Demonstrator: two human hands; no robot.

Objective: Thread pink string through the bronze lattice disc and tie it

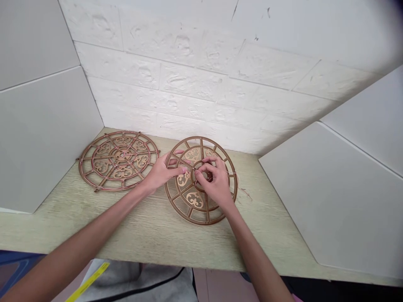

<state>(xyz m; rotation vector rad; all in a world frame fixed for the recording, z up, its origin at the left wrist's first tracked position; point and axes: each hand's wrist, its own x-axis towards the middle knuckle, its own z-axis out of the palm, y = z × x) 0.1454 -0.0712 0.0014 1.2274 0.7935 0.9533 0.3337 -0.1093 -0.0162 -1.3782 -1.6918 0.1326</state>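
A round brown openwork disc [189,207] with scroll patterns lies on the pale wooden tabletop [151,235] in front of me. My left hand [163,171] rests on the disc's left side, thumb and forefinger pinched near the central ring. My right hand [214,182] covers the disc's middle, fingers curled and pinched at the hub. A thin wire [245,193] trails from the disc's right edge. What the fingers pinch is too fine to name.
A second, similar copper-coloured disc [119,160] lies flat to the left, near the corner. White brick-pattern wall [220,84] stands behind, grey panels [340,197] close in on both sides. The table's front edge runs below my forearms.
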